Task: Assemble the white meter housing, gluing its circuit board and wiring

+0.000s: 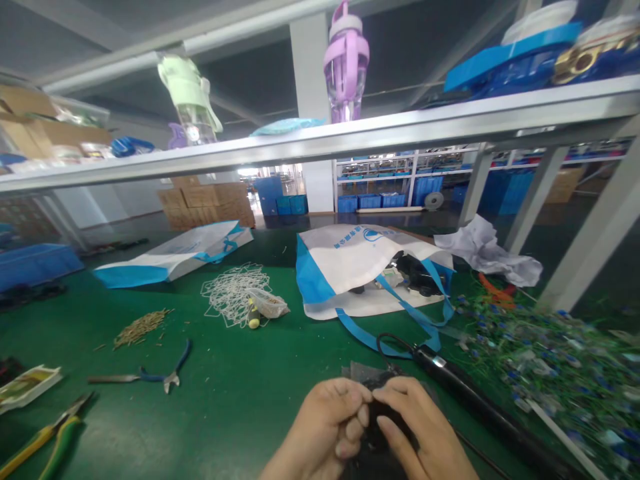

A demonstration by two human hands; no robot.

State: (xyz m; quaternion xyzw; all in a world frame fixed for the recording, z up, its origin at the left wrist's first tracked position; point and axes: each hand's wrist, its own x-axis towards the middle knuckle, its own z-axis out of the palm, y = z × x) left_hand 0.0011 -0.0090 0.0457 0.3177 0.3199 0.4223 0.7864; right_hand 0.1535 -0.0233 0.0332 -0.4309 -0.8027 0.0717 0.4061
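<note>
My left hand (327, 420) is low in the middle of the view with its fingers curled in a pinch. Beside it, my right hand (423, 427) has its fingers bent, the tips meeting those of the left. Whatever lies between the fingertips is too small or hidden to make out. Right behind and below both hands is a dark, black item (377, 380), mostly covered by them; its kind is unclear. A black rod-shaped tool with a cord (480, 393) lies to the right of my right hand.
On the green table (225, 413) lie cutting pliers (170, 380), yellow-green pliers (65, 427), brass-coloured pins (143, 328), white wire pieces (233, 290), a white-blue bag (330, 267) and a heap of green-wired parts (560, 373). A shelf (280, 150) with bottles crosses above.
</note>
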